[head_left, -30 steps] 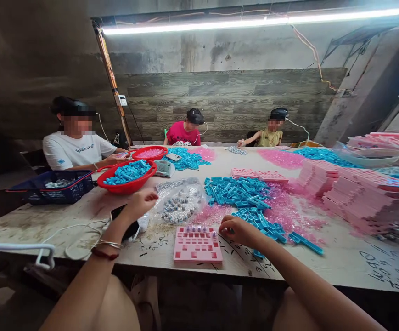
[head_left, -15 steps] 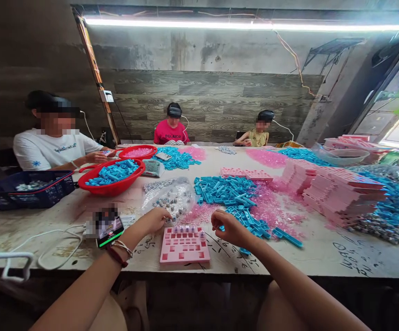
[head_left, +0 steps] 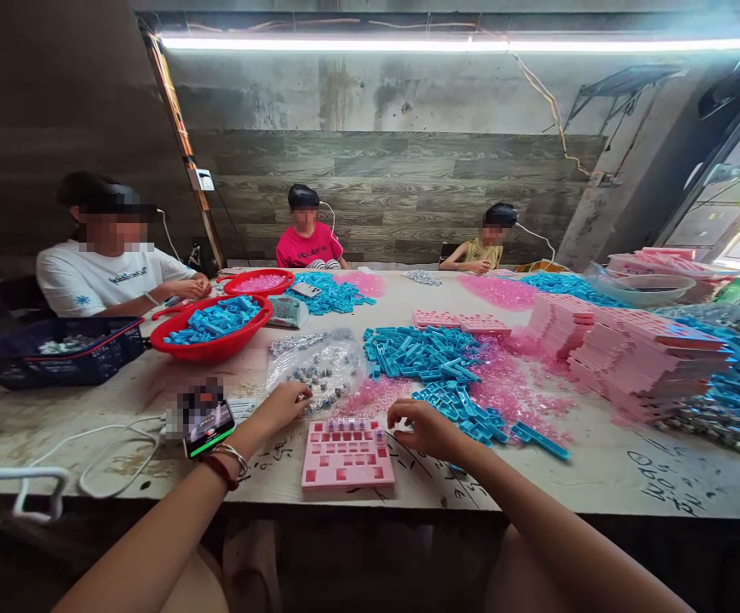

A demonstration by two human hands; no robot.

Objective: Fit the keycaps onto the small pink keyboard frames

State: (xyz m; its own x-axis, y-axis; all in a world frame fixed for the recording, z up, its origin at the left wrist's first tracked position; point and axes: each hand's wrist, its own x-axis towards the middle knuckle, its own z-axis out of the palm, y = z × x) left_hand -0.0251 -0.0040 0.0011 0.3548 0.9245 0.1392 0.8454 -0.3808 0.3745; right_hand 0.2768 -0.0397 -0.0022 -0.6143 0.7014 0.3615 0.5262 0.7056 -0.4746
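Observation:
A pink slotted tray (head_left: pixel 347 455) lies near the table's front edge, with a few small pieces set in its top row. My left hand (head_left: pixel 283 403) reaches into the mouth of a clear bag of small grey parts (head_left: pixel 318 371), fingers pinched together. My right hand (head_left: pixel 424 428) rests just right of the tray, fingers curled, beside a spill of blue plastic strips (head_left: pixel 446 375) and clear pink bits (head_left: pixel 510 383). What either hand holds is too small to make out.
A phone (head_left: pixel 207 417) with a white cable lies to the left. A red bowl of blue strips (head_left: pixel 213 323) and a dark basket (head_left: pixel 56 349) stand at the left. Stacked pink trays (head_left: pixel 638 349) fill the right. Three other people sit at the far and left sides.
My left hand came down from above the bag to its mouth beside the tray. My right hand shifted slightly next to the tray. The view swung a little.

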